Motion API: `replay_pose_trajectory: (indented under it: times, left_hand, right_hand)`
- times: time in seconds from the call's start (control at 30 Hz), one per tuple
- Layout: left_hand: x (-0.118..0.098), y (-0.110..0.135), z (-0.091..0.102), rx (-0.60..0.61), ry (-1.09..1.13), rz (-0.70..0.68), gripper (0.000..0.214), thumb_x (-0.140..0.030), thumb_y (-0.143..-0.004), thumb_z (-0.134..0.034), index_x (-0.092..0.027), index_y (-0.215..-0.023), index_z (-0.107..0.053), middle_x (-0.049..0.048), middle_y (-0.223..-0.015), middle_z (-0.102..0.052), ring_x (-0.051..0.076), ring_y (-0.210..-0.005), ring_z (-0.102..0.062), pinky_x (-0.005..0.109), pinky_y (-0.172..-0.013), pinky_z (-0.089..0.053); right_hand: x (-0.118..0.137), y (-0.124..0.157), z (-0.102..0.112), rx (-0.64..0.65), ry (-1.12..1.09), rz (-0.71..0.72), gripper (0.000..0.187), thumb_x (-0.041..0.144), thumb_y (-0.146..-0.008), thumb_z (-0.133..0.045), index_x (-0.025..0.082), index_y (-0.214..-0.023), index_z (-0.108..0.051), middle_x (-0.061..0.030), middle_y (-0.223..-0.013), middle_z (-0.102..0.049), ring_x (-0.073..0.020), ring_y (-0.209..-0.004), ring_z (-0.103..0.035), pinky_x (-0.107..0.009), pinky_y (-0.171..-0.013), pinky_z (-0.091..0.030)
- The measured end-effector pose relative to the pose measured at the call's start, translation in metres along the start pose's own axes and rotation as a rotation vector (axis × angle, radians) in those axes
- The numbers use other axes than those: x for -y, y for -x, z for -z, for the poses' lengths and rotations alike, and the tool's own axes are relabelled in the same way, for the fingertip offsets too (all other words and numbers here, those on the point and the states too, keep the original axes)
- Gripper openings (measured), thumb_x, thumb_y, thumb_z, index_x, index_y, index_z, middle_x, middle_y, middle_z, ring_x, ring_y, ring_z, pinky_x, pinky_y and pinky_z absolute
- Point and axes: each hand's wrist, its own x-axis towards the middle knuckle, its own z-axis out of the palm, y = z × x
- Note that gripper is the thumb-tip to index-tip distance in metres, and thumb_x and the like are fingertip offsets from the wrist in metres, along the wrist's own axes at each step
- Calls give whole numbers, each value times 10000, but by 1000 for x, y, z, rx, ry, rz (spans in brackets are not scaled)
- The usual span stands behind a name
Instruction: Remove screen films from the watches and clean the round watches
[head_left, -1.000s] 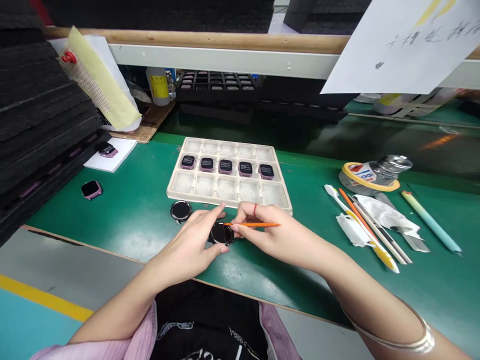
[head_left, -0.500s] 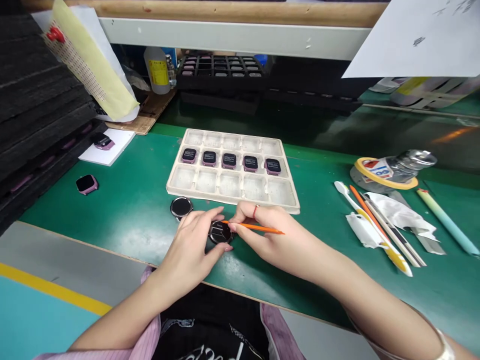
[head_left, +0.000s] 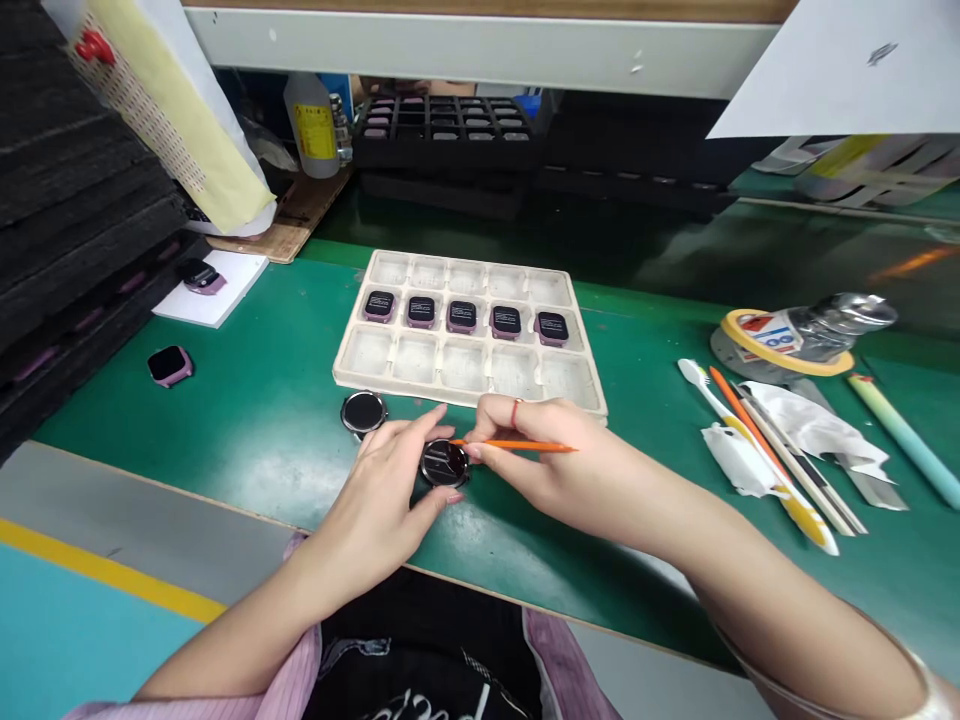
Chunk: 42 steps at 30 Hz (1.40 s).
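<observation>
A round black-faced watch (head_left: 444, 465) lies on the green table, steadied between the thumb and fingers of my left hand (head_left: 381, 490). In a pinch, my right hand (head_left: 551, 455) holds a thin orange stick (head_left: 529, 445), its tip at the upper rim of that watch. What the tip touches is too small to make out. Just behind my left fingers sits another round watch (head_left: 364, 412). Farther back is a pale moulded tray (head_left: 465, 396); its middle row carries several square watches (head_left: 462, 317) with purple cases and text on their screens.
At left lie a square watch (head_left: 171, 366) and another on a white pad (head_left: 225, 300), beside stacked black trays (head_left: 82, 160). Right of my arm are a toothbrush (head_left: 724, 405), an orange rod (head_left: 739, 410), crumpled tissue (head_left: 814, 425) and a metal-topped bottle (head_left: 795, 340) inside a tape ring.
My right hand and the orange stick have shifted slightly over the watch, the stick now lying more level. My left hand stays around the watch. The whole view has tilted down a little.
</observation>
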Motion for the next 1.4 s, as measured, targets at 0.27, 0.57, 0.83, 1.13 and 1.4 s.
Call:
replay_pose_trajectory:
  times: [0.27,0.57,0.83,1.13,1.4]
  left_hand:
    - [-2,-2,4,24,34,33,633,-279,-915,-644,-246,-1474,-348,92,-1407,-551,262,-1339,-447,484,-1124,-379]
    - [-2,-2,3,13,27,32,621,-278,-910,-640,-238,-1463,-362,107,-1389,-543,271,-1316,-464,485,-1108,-392]
    - [0,0,2,-3,19,25,609,-307,-918,-638,-247,-1462,-370,111,-1392,-548,281,-1319,-470,494,-1109,-389]
    - [4,0,4,23,18,5,637,-283,-919,-624,-256,-1487,-338,112,-1427,-534,289,-1353,-448,505,-1134,-361]
    - [-2,0,7,25,-6,-35,637,-301,-914,-640,-233,-1481,-358,113,-1442,-500,285,-1367,-415,479,-1125,-388]
  right_hand:
    - [8,-11,-3,56,-54,10,164,183,-918,-519,217,-759,-495,51,-623,-542,-106,-563,-459,-233,-534,-359]
    - [8,-12,-4,76,-83,15,120,181,-917,-511,213,-806,-546,7,-736,-645,-144,-671,-580,-274,-623,-422]
    - [4,-8,-7,62,-167,24,126,202,-926,-531,211,-800,-530,-11,-799,-686,-160,-746,-636,-283,-675,-465]
    - [3,-9,-7,38,-222,60,132,178,-919,-546,198,-789,-550,-8,-787,-678,-144,-748,-642,-263,-686,-480]
    - [5,-7,-10,66,-180,117,106,181,-918,-541,198,-817,-568,-19,-846,-695,-153,-778,-659,-281,-710,-496]
